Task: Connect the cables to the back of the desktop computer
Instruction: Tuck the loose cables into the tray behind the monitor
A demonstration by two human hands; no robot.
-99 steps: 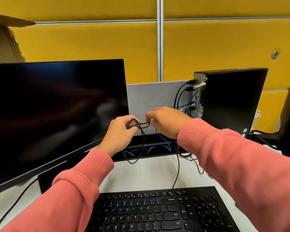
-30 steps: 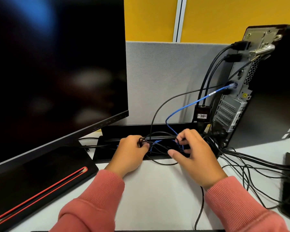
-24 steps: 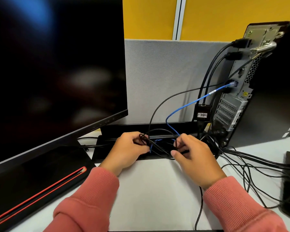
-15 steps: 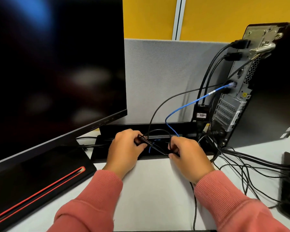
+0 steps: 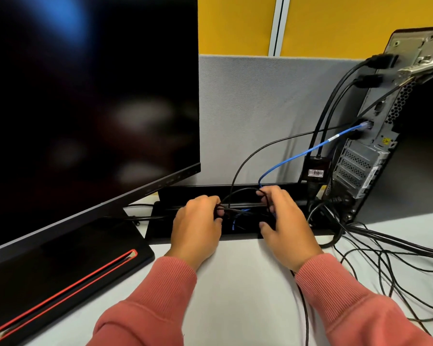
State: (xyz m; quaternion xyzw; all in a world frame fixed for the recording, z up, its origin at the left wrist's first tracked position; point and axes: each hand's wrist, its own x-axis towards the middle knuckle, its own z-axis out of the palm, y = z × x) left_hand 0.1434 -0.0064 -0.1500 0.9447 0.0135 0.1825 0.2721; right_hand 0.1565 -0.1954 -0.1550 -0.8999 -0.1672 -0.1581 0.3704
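Since half a second ago my hands have drawn apart, stretching the black cable (image 5: 238, 193) between them. My left hand (image 5: 198, 226) pinches one end of its loop with curled fingers; my right hand (image 5: 283, 223) hooks the other end on curled fingers, thumb spread low. The cable's long axis runs left to right, over the black cable tray (image 5: 160, 226) at the desk's rear edge. The desktop computer (image 5: 395, 136) stands upright at right, its rear panel facing left, a blue cable (image 5: 298, 157) plugged into it. The monitor (image 5: 85, 96) stands at left.
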